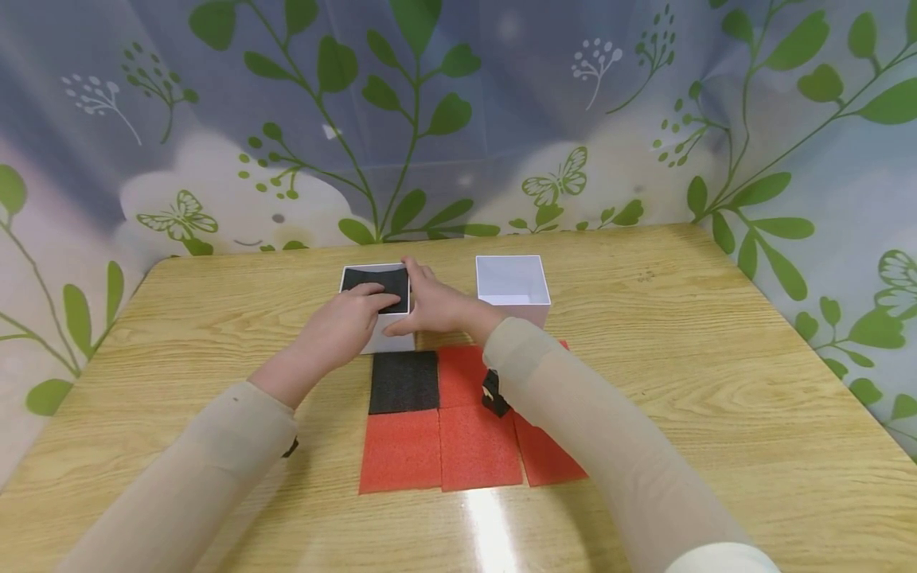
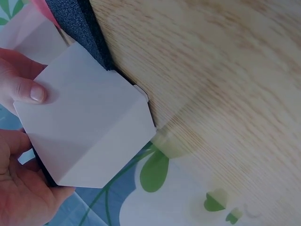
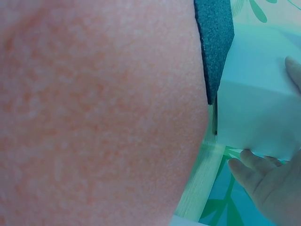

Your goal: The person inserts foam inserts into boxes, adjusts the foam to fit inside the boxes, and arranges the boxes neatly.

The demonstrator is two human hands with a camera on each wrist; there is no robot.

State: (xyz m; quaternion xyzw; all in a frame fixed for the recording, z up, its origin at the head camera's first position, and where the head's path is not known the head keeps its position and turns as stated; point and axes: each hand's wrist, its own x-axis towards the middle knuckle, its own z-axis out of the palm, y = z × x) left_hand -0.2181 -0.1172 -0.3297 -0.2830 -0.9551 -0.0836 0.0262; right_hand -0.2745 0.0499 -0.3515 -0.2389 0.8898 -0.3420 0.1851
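Observation:
A white open box [image 1: 389, 341] stands at the back left of the table with a black foam sheet [image 1: 392, 280] inside it. My right hand [image 1: 438, 309] grips the box's right side, thumb at the front and fingers toward the back. Over the box mouth, my left hand [image 1: 344, 322] presses the black sheet with extended fingers. The left wrist view shows the plain box face [image 2: 89, 117] with a right thumb against it. Part of the left hand [image 3: 273, 188] appears beside the box in the right wrist view. The sheet's depth in the box is hidden.
Another open white box [image 1: 512, 280] stands to the right. In front lie a black foam square [image 1: 403, 382] and several red foam squares [image 1: 481, 448] in a grid, partly covered by my right forearm. A leaf-patterned curtain [image 1: 444, 119] hangs behind the wooden table [image 1: 702, 366].

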